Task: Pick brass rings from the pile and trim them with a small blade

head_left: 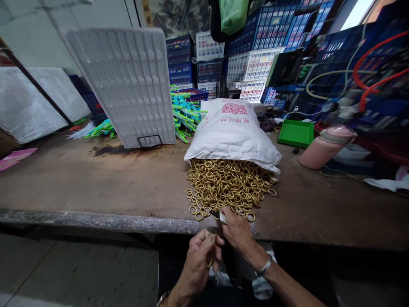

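Observation:
My left hand is closed just in front of the table edge, its fingers pinching a gold-coloured ring that is partly hidden by the fingers. My right hand reaches over the edge at the near side of the ring pile. Its fingers grip a small tool with a black tip and a whitish body; I cannot make out its exact kind. Many loose gold-coloured rings spill from the open mouth of a white woven sack, which lies on the table with red print on top.
On the wooden table a white ribbed tray stands upright in a black wire holder, with green and blue plastic pieces behind it. To the right are a green tray and a pink bottle. Stacked crates line the back.

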Motion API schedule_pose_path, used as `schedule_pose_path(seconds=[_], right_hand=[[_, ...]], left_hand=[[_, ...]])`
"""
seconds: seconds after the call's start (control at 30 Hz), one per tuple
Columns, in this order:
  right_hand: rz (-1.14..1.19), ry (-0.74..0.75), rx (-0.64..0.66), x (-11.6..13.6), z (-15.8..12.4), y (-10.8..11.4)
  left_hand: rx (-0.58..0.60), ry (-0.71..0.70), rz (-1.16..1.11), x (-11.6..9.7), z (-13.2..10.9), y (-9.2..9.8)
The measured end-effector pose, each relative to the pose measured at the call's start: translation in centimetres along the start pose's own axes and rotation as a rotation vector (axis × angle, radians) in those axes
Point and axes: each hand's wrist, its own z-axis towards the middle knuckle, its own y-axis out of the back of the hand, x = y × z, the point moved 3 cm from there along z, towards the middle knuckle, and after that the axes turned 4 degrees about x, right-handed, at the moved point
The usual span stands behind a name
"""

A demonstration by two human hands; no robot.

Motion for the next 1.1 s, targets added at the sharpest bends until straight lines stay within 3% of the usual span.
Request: schedule_pose_path(seconds=[0.27, 0.47, 0.6, 0.83, 1.1], right_hand=[[-0.144, -0.044, 0.007, 0.4, 1.1, -0.6], [-0.113, -0.071, 0.020, -0.1, 1.6, -0.6], [-0.013, -0.040, 0.028, -0.5, 1.7, -0.2], [0.142, -0.019, 0.023, -1.5, 1.5, 0.7], [0.207, -0.037, -0.071, -2.6, 1.8, 0.2]], left_hand=[[-0.033, 0.086, -0.253, 0.2, 0.5, 1.2], [-0.130, 0.136, -0.317, 0.5, 0.9, 1.8], [-0.112, 0.082, -0.210, 0.3, 1.4, 1.6], [-0.184, -0.048, 0.237, -0.6, 3.3, 1.6], [-0.135, -0.158, 0.377, -0.2, 5.2, 1.3]])
